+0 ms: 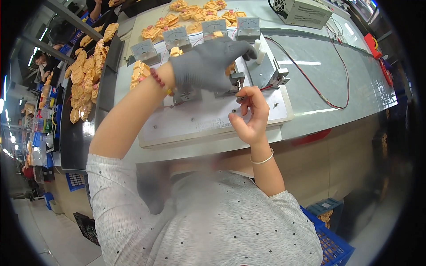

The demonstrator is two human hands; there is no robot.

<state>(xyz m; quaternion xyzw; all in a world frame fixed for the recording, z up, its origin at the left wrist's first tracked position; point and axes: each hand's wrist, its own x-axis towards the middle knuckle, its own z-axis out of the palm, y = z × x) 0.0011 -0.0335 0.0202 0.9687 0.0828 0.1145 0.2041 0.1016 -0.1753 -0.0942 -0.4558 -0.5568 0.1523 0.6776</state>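
Over the white jig board (186, 126), gloved left hand (208, 64) spreads; right hand (250, 115) pinches

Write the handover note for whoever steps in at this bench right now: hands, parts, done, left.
Left hand, grey-gloved, reaches across the white test board and rests over the metal fixture; what it grips is hidden.
Right hand, bare, pinches something small at the fixture's front edge; too small to identify.
Four analog meters stand behind the board; orange moulded parts are piled on the dark tray at left and beyond the meters.
Done: cannot tell how many parts are tested.
Left: whatever sits in the fixture now is yet to be released.
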